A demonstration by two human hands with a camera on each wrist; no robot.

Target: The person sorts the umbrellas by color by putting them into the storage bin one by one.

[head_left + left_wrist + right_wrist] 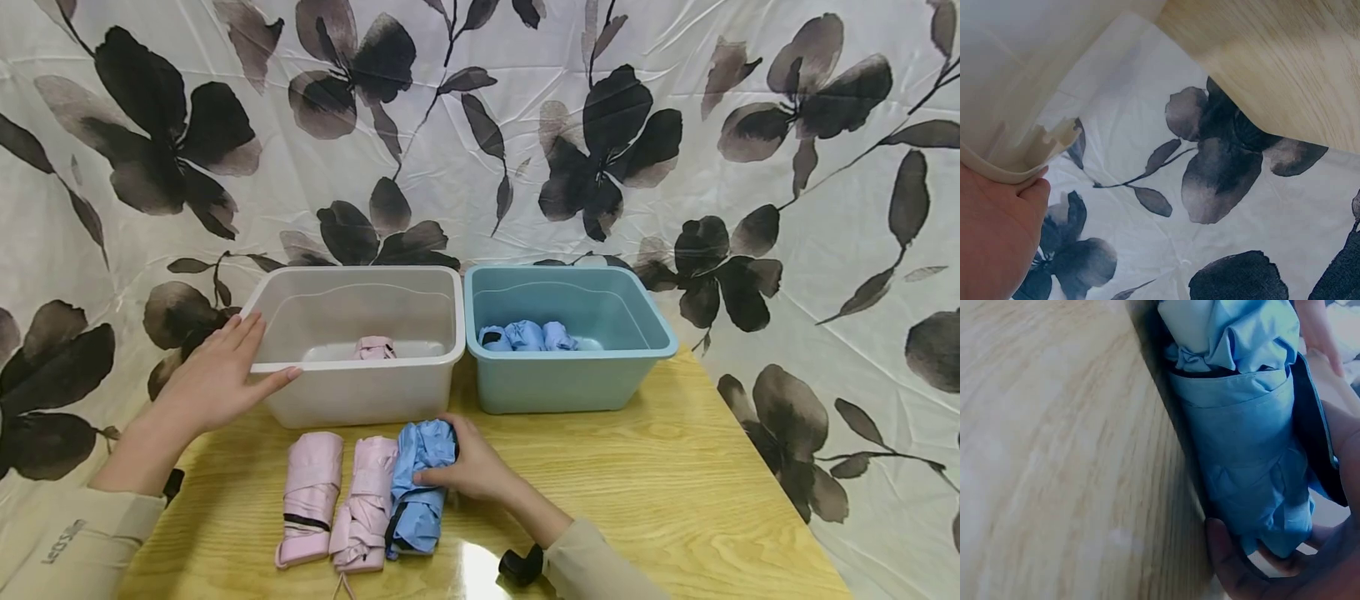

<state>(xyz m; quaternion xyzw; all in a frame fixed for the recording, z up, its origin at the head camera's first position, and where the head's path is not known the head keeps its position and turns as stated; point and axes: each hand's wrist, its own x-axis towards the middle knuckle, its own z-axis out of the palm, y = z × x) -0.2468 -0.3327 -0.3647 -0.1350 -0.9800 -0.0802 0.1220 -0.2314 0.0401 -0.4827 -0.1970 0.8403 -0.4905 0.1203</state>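
My right hand (480, 462) grips the upper end of a blue folded umbrella (422, 517), with the thumb across its top side. In the right wrist view the fingers curve round the end of this blue umbrella (1241, 431), which lies on the table. Left of it lie two pink folded umbrellas, the middle one (367, 492) and the leftmost one (311, 475). My left hand (217, 371) rests with extended fingers on the left rim of the white bin (360, 392). The left wrist view shows this hand (997, 231) against the bin's rim; its fingertips are hidden there.
Inside the white bin lies a pink umbrella (375, 347). A light-blue bin (562, 383) stands to its right, holding several blue umbrellas (525, 336). Both bins stand at the back of the wooden table (637, 492), before a floral cloth (480, 125).
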